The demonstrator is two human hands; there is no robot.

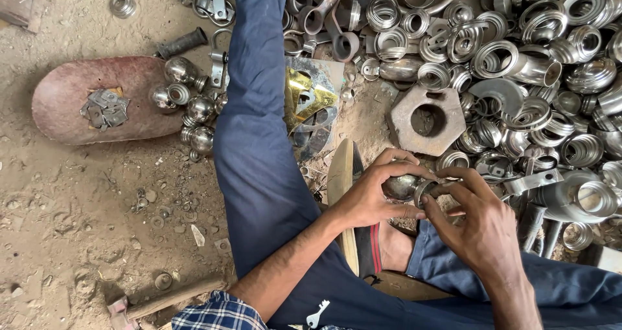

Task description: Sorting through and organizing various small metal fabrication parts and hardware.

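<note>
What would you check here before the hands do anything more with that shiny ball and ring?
1. Left hand has a grip on the steel ball: ok, fingers wrap it.
2. Right hand pinches the small ring against the ball: ok.
3. Ring seated squarely on the ball: cannot tell, fingers hide the joint.
4. More parts within reach: ok, the pile of rings lies just beyond the hands.
5. Bare foot safe from falling metal: not ok, it rests directly under the hands.
6. Hammer at hand: ok, it lies on the dirt beside the left arm.
</note>
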